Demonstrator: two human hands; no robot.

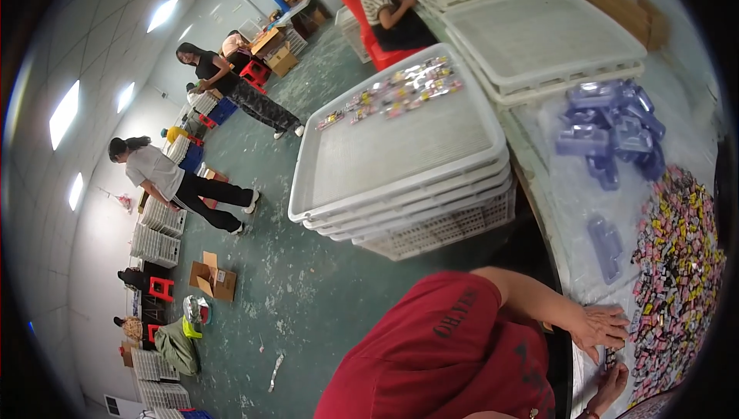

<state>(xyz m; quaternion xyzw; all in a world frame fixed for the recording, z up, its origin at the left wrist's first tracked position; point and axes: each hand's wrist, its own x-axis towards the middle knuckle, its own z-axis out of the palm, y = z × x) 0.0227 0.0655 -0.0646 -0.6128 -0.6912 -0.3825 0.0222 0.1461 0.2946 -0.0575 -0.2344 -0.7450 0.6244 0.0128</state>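
My left hand (599,329) reaches from a red sleeve over the pale tabletop. Its fingers are spread and lie flat beside a big heap of small pink, yellow and dark pieces (677,288). Just below it my right hand (612,388) has its fingers curled together, and what they pinch is too small to make out. A small dark patterned piece (610,357) lies between the two hands, partly covered. Past my left hand lies a single clear bluish plastic tray (606,248), with a pile of similar trays (612,130) farther along.
A stack of white plastic trays (400,161) stands beside the table, packed pieces on its top. More white trays (543,38) sit at the table's far end. Two people (185,180) stand on the green floor; another person (389,11) sits on a red chair. An open carton (213,276) lies left.
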